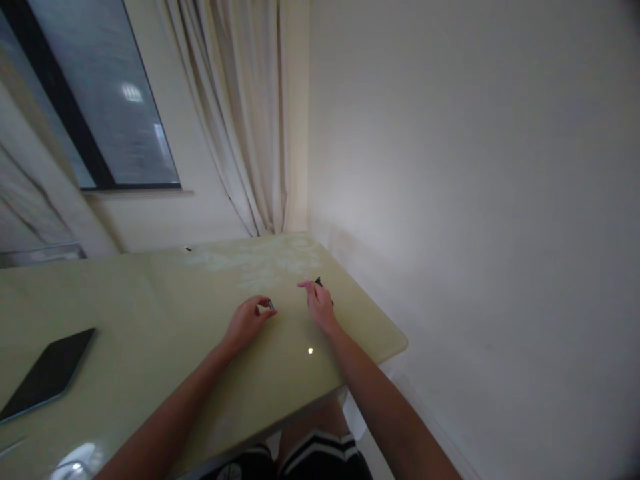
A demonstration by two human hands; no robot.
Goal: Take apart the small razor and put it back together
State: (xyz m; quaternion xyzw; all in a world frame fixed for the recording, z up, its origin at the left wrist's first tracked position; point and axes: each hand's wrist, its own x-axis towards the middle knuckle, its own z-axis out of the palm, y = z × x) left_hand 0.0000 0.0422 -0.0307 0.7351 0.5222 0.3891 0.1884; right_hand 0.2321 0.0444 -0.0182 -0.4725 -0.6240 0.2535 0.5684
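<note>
Pale yellow-green and glossy, the table (160, 313) carries a flat black rectangular slab (50, 370). Well to the right of the slab, the left hand (246, 321) has thumb and forefinger nearly closed, pinching a small dark-and-silver cylindrical piece (271, 305). Farther right of the slab, the right hand (321, 308) extends its forefinger; a small black object (319, 281) shows past it, though whether the hand grips it cannot be told. Good handling likely calls for a light pinch, steady wrists and the piece's end left exposed.
</note>
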